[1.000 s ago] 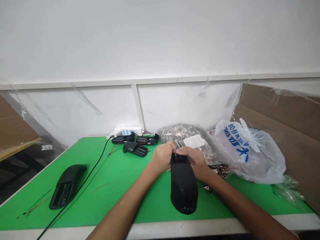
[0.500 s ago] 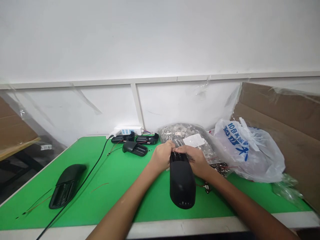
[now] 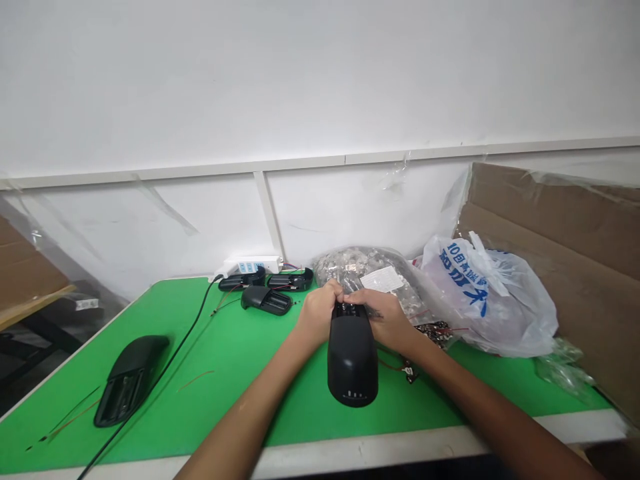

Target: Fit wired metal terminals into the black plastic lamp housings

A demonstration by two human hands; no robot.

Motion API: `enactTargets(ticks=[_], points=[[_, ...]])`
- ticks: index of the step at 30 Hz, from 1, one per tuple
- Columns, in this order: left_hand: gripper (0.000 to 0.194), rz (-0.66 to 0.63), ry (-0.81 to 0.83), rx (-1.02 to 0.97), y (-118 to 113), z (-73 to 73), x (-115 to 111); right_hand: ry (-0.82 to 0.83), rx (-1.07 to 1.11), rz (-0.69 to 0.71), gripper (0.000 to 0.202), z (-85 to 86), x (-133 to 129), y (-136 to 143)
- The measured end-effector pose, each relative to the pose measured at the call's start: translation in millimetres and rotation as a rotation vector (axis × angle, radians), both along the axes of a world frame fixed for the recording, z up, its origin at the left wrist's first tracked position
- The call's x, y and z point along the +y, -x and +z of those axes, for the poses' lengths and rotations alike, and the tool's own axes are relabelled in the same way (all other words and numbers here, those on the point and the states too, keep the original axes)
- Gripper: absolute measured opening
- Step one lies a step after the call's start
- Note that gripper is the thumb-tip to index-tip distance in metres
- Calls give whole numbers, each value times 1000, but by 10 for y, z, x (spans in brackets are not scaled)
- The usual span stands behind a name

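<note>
Between both hands I hold a black plastic device housing [image 3: 353, 360], its rounded end towards me and small light marks near that end. My left hand [image 3: 320, 313] grips the far end from the left side, fingers closed. From the right, my right hand [image 3: 383, 313] wraps the same far end, with its thumb over the top by the open compartment. The thumbs nearly meet there, and what lies beneath them is hidden. A thin red wire runs out to the right towards a small dark part [image 3: 410, 372] on the green mat [image 3: 280, 407].
Similar black housings [image 3: 267, 300] lie at the back left, by a white power strip [image 3: 250, 265]. Another housing [image 3: 127, 380] sits front left beside a black cable [image 3: 185, 340]. Behind my hands are a clear bag of small parts [image 3: 367, 263], a white plastic bag [image 3: 493, 300] and cardboard [image 3: 560, 247].
The view has shifted slightly, and the held housing now appears a little higher and further left. Both hands keep their grip on it.
</note>
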State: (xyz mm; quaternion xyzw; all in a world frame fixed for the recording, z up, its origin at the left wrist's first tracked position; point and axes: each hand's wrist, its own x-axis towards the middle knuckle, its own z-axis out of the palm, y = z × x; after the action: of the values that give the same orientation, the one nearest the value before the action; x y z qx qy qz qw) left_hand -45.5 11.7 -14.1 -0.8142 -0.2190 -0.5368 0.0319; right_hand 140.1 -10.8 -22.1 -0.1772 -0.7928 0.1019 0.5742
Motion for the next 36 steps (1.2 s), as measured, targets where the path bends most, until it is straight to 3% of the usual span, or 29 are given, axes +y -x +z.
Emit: enactTargets(ticks=[5,24,36], points=[[14,49,19,49,14,18,-24,10,-16,5,22,10,-5,-11],[14,31,162,-8,-13,-65,-5,22,-88,1,23,57,-24,-32],[9,21,78,-9,-6,-126,17,27,-110,-9,25,69,-36,-42]])
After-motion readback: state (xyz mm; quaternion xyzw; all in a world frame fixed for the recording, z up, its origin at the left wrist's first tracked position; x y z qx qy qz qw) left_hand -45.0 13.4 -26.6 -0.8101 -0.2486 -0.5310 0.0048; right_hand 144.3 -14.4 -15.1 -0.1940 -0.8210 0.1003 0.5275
